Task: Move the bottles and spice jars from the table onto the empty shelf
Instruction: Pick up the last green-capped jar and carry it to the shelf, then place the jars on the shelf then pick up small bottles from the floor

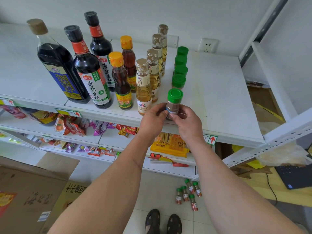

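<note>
A green-capped spice jar (173, 103) with brown powder stands at the front edge of the white top shelf (219, 92). My left hand (152, 119) and my right hand (185, 121) both pinch its lower body from either side. Behind it runs a row of several green-capped jars (180, 70). To the left stand several pale vinegar bottles (143, 85), two amber oil bottles with yellow caps (122, 81) and three dark sauce bottles (87, 68). Several more green-capped spice jars (189, 194) lie on the floor below.
Lower shelves hold snack packets (74, 126) and a yellow noodle pack (168, 146). Cardboard boxes (33, 191) sit on the floor at left. A laptop (295, 176) rests on a wooden surface at right. A metal shelf post (261, 31) rises at right. My sandalled feet (163, 222) stand below.
</note>
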